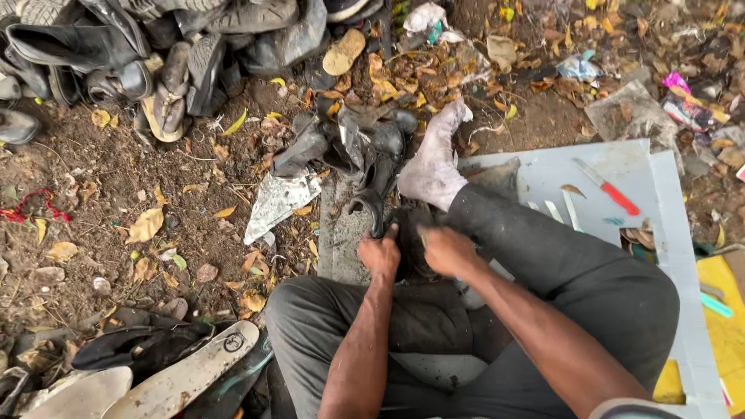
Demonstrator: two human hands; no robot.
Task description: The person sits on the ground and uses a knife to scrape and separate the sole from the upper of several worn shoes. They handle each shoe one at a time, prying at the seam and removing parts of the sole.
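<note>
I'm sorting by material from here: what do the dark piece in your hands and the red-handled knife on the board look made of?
The dark piece, gripped by the left hand and right hand, looks like black rubber or leather: matte, scuffed, curling at the edge. I can't tell which. The knife seems to have a glossy red plastic handle and a pale metal blade; the board looks like dusty grey sheet.
</note>
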